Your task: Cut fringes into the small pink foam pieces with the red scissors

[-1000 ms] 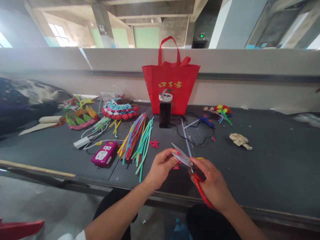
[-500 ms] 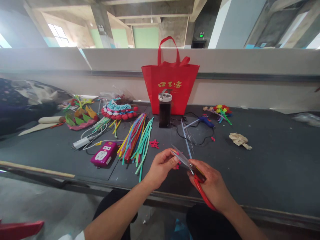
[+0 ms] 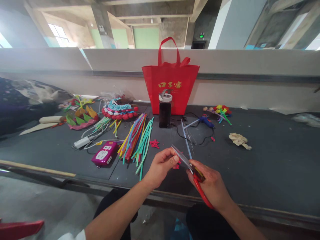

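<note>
My right hand grips a pair of scissors by the red handles, blades pointing up and to the left, now nearly together. Their tips reach the fingertips of my left hand. Thumb and forefinger of that hand are pinched on a small pink-red piece, mostly hidden by the fingers and blades. Just under the blades, small pink-red pieces lie on the dark table. Another little pile of pink-red pieces sits beyond my left hand, beside the bundle of coloured fuzzy sticks.
A red bag stands at the back behind a bottle and a black phone. Right of them lie a blue glue gun, its cable, and crumpled beige material. At left are a purple power socket and craft flowers.
The scissor blades have closed from spread apart to nearly together at my left fingertips. Both hands have otherwise stayed almost in place.
</note>
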The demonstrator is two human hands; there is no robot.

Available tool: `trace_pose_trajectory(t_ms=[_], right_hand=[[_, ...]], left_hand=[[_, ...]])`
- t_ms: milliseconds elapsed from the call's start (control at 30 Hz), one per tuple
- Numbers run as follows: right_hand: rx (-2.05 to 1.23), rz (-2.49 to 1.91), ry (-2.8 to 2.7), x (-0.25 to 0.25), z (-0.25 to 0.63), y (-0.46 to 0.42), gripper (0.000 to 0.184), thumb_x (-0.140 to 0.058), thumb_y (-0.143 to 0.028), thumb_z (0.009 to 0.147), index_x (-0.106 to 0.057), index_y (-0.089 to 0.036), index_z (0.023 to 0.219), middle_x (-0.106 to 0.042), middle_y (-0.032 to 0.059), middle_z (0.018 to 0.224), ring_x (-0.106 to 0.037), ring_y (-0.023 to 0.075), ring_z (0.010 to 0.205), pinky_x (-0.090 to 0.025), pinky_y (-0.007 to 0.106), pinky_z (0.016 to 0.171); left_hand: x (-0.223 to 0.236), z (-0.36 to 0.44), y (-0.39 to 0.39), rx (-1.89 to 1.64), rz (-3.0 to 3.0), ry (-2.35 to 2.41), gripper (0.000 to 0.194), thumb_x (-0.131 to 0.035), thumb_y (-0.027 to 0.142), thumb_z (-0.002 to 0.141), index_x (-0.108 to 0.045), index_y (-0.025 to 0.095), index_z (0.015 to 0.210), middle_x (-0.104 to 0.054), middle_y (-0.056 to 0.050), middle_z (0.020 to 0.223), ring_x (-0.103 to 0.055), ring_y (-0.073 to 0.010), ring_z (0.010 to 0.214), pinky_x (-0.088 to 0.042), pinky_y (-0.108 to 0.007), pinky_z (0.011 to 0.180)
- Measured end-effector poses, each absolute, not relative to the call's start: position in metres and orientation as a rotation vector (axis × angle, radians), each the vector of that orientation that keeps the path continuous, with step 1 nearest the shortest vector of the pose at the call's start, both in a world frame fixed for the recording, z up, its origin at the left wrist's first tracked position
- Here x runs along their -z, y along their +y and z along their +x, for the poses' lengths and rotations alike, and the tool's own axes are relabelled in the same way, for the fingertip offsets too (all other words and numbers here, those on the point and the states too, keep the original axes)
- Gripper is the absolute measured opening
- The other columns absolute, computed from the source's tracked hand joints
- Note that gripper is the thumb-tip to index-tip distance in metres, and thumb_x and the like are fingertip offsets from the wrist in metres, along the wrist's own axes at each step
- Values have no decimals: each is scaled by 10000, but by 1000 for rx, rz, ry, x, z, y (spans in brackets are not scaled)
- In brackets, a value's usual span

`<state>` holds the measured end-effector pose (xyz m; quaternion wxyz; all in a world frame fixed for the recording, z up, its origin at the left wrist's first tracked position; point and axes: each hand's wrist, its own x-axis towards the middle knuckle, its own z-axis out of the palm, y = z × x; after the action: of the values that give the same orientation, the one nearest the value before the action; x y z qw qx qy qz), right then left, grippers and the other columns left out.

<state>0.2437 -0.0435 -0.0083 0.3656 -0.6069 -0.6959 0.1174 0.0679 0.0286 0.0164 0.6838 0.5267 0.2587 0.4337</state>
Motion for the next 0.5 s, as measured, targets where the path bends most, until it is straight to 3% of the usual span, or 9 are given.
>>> trace_pose_trajectory(t_ms=[233, 500], right_hand=[[-294, -1553, -1825, 12, 247, -42, 289, -585, -280, 848, -608, -240, 1133, -701, 49, 1048, -670, 184, 902, -525, 300, 811], [-352, -1583, -1813, 4, 246, -46, 215, -544, -299, 879, -640, -233, 1060, -706, -3, 804, -643, 133, 634, -500, 243, 635]], left_hand=[[-16, 69, 28, -986, 1126, 574, 282, -753, 394, 736, -661, 141, 819, -585, -16, 754, -491, -100, 641, -379, -235, 604], [-18, 69, 27, -990, 1139, 571, 248, -734, 361, 762, -621, 142, 744, -525, 15, 658, -448, -82, 593, -370, -227, 596]])
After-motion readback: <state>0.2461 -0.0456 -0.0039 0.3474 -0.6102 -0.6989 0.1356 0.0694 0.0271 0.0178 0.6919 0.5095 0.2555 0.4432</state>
